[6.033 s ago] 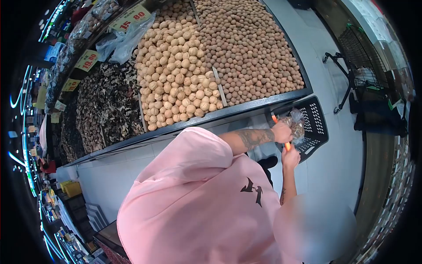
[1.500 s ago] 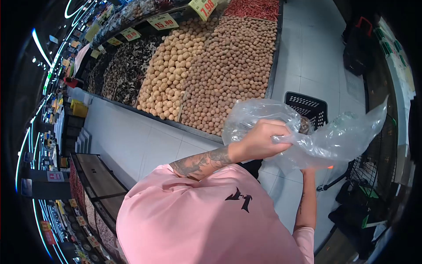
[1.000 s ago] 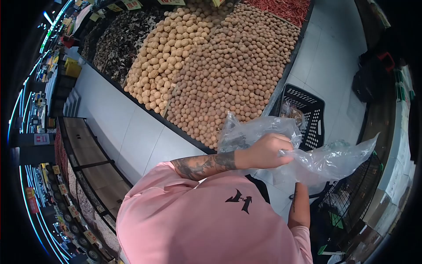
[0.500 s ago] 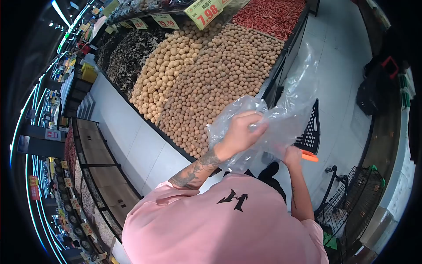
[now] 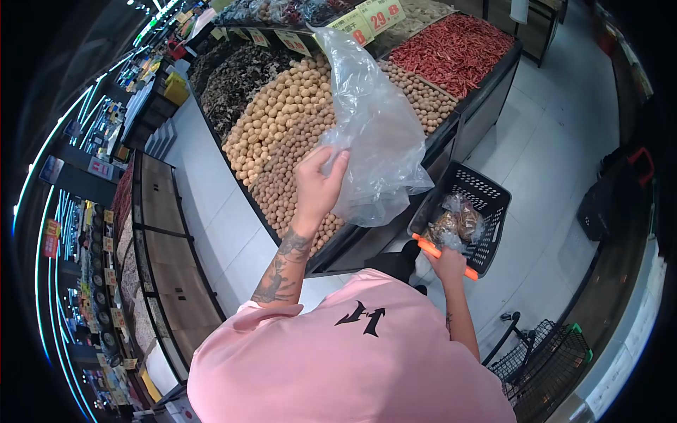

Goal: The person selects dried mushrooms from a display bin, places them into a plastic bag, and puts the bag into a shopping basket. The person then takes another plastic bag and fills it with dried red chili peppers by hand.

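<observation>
My left hand (image 5: 321,182) pinches a clear plastic bag (image 5: 381,151) between thumb and fingers. The bag hangs spread out in front of the bin, its narrow end pointing up and away. Lower on the right, my right hand (image 5: 448,264) is wrapped around the orange handle (image 5: 444,256) of a black shopping basket (image 5: 497,201). Inside the basket sit clear bags with brown contents (image 5: 455,224), too unclear to name. Behind the plastic bag lie small round brown dried fruits (image 5: 282,189), partly covered by it.
Larger tan dried balls (image 5: 282,99), dark dried fungus (image 5: 243,81) and red dried chillies (image 5: 451,53) fill neighbouring bins. Price signs (image 5: 377,17) stand along the back. A wire shopping cart (image 5: 543,359) is at lower right, and low shelving (image 5: 166,240) stands across the aisle.
My left hand has swung the plastic bag left and up, in front of the bin. The right hand is off the bag, and the basket with its bags now shows more fully.
</observation>
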`<act>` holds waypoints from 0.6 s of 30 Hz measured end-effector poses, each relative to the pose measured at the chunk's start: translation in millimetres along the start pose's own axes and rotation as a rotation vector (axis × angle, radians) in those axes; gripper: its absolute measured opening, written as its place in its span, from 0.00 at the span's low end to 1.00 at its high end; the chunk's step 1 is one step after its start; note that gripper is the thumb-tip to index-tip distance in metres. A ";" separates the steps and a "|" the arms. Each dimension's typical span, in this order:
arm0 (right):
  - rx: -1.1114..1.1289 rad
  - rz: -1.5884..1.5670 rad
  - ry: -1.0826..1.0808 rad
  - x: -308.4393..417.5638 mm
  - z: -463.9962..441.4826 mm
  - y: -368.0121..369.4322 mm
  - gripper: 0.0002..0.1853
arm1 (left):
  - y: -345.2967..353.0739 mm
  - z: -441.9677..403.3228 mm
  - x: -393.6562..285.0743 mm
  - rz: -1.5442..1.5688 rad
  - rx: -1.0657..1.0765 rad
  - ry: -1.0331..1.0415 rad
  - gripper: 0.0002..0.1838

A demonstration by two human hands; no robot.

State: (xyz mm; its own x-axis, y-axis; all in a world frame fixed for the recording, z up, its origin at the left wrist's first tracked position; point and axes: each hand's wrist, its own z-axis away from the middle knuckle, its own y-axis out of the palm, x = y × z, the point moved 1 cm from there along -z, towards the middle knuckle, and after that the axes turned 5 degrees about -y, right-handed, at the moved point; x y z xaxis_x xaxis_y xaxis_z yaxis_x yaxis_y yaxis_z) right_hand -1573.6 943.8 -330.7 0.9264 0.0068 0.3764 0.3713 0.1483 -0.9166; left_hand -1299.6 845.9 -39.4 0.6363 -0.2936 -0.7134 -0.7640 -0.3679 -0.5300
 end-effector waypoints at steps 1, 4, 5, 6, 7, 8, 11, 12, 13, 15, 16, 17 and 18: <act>-0.040 -0.015 0.026 -1.6 -4.2 -2.4 0.33 | 5.5 -5.4 -0.1 0.004 0.020 -0.038 0.09; -0.116 -0.048 0.074 -21.5 -47.0 -13.1 0.31 | 26.8 -28.8 1.8 0.068 0.020 -0.089 0.10; -0.119 -0.046 0.093 -27.5 -64.7 -21.3 0.31 | 34.5 -40.6 3.6 0.113 -0.006 -0.094 0.11; -0.121 -0.039 0.075 -36.6 -80.9 -23.0 0.32 | 42.3 -52.7 5.3 0.171 -0.044 -0.064 0.10; -0.123 -0.035 0.086 -44.0 -93.4 -24.9 0.32 | 48.3 -64.3 6.9 0.181 -0.036 -0.063 0.10; -0.138 -0.008 0.078 -51.3 -108.4 -29.0 0.32 | 53.7 -78.8 9.4 0.191 -0.079 -0.075 0.10; -0.128 0.023 0.059 -79.5 -149.5 -54.2 0.31 | 76.1 -124.0 33.7 0.268 -0.137 -0.084 0.12; -0.085 0.020 0.090 -86.4 -160.3 -62.4 0.32 | 81.6 -137.4 38.0 0.321 -0.163 -0.127 0.13; -0.038 0.016 0.123 -93.5 -171.1 -67.3 0.34 | 87.6 -149.6 46.2 0.370 -0.188 -0.172 0.14; -0.011 0.107 0.138 -110.8 -193.6 -74.0 0.34 | 100.4 -169.3 78.3 0.401 -0.175 -0.222 0.15; -0.002 0.129 0.135 -118.3 -204.1 -79.0 0.34 | 107.3 -178.9 98.5 0.337 -0.166 -0.262 0.15; 0.001 0.151 0.132 -125.6 -215.7 -84.8 0.34 | 115.2 -187.3 117.7 0.274 -0.157 -0.296 0.15; 0.010 0.154 0.142 -134.3 -226.2 -86.0 0.34 | 123.6 -191.6 136.0 0.344 -0.181 -0.346 0.15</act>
State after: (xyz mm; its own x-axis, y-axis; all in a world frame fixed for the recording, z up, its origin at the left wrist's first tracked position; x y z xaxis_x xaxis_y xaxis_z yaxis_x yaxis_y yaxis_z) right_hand -1715.9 706.5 -333.0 0.9719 -0.1092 0.2085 0.2246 0.1659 -0.9602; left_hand -1287.1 591.5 -114.1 0.2558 -0.1270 -0.9583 -0.8724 -0.4575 -0.1723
